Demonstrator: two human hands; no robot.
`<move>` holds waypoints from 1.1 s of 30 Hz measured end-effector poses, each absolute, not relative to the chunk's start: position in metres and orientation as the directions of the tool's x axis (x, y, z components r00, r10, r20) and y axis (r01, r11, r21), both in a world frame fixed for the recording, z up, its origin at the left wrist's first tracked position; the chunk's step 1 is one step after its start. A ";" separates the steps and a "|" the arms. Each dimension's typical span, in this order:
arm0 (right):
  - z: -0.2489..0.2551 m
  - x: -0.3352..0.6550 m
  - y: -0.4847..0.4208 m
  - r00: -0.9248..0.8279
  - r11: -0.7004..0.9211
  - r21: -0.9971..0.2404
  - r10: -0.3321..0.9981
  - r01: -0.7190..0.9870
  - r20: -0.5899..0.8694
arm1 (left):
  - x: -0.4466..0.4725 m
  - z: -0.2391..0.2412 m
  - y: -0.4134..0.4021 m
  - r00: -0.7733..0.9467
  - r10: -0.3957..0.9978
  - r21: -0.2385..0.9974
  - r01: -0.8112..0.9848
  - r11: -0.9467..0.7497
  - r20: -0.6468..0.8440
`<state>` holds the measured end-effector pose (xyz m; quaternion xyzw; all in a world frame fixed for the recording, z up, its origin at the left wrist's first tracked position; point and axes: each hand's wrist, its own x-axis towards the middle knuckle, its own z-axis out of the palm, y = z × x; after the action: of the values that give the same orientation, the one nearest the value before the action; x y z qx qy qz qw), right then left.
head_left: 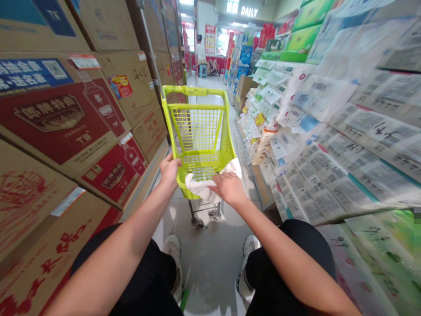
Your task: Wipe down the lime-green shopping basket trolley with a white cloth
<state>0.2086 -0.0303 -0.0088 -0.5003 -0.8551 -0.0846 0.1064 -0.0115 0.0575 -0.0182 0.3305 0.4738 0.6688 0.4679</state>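
Observation:
A lime-green plastic shopping cart [198, 131] stands in the aisle straight ahead of me, its basket bare. My left hand [170, 169] is closed round the near left rim of the basket. My right hand [228, 188] presses a white cloth [200, 186] against the near rim, fingers curled over it. The cloth drapes along the basket's front edge and up its right side. My knees in black trousers and my pale shoes show below the cart.
Stacked brown and red cardboard cartons [75, 123] wall the left side. Shelves of packaged goods with white and green wrappers [329, 131] line the right. The grey floor [210, 254] runs down a narrow aisle to a distant person [199, 44] near a blue stool.

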 end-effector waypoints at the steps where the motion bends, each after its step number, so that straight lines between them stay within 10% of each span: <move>1: -0.008 0.200 -0.031 -0.485 0.493 0.035 0.839 0.869 0.247 | -0.004 -0.018 0.055 -0.372 0.928 0.942 -0.310 -0.125 0.001; 10: -0.001 0.179 -0.036 -0.482 0.487 0.016 0.859 0.873 0.175 | 0.049 -0.027 0.047 -0.451 0.887 0.989 -0.047 -0.138 0.102; 21: 0.000 0.230 -0.038 -0.442 0.446 0.027 0.875 0.895 0.197 | 0.001 -0.017 0.068 -0.219 0.975 0.959 -0.282 -0.044 -0.020; 33: 0.003 0.228 -0.050 -0.503 0.507 0.012 0.851 0.862 0.153 | 0.081 -0.039 0.040 -0.411 0.911 0.972 -0.199 -0.123 0.031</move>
<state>0.2284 -0.0505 0.0025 -0.4944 -0.8658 -0.0435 0.0636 0.0806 0.0399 -0.0389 0.3464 0.5137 0.6645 0.4178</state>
